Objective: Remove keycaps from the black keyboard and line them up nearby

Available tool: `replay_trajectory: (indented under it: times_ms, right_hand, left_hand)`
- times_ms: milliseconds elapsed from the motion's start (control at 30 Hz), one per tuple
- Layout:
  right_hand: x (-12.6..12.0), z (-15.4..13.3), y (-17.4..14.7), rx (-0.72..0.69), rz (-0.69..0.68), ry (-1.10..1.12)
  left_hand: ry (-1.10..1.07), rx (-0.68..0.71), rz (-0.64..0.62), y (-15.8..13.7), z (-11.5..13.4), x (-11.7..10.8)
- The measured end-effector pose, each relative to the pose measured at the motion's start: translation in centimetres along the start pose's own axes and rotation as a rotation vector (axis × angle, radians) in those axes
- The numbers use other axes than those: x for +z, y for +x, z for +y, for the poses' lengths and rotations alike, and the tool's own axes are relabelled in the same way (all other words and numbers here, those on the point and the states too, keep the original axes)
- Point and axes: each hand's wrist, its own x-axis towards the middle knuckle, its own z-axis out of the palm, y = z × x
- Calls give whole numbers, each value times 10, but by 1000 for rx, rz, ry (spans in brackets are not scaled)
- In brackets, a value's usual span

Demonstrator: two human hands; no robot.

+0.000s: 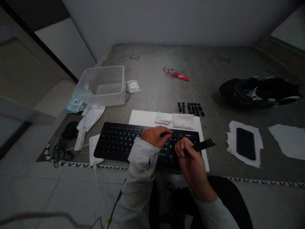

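Observation:
A black keyboard (116,140) lies across a white sheet (140,117) at the table's front edge. Over its right part, my left hand (154,136) is curled, thumb and forefinger tips close together; anything between them is too small to make out. My right hand (192,159) is closed round a slim dark tool with a flat end (207,144) pointing right, above the keyboard's right end. Some keys at that end look absent, though the dim light blurs this. Behind the sheet, several loose black keycaps (194,108) stand in rows. Folded white cloths (183,121) lie just above the keyboard.
A clear plastic box (102,86) stands at the back left, beside a small packet (133,86). Left lie a black mouse (70,129) and cables. A red item (177,75) lies behind. To the right are a phone (245,143) on white paper and a dark helmet-like object (259,92).

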Motion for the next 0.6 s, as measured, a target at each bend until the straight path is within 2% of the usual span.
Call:
replay_trajectory:
  times_ms: [133, 300, 400, 600]
  right_hand:
    - [-2, 0, -2, 31, 0, 33]
    - [-4, 6, 2, -8, -74, 2]
    - [-8, 16, 2, -132, -120, -38]
    - [-25, 43, -6, -330, -185, -272]
  left_hand:
    - [39, 26, -195, -3, 12, -14]
    - [159, -110, -409, -6, 29, -24]
    - [211, -136, -461, -6, 31, -23]
    - [280, -106, -470, -3, 31, -18]
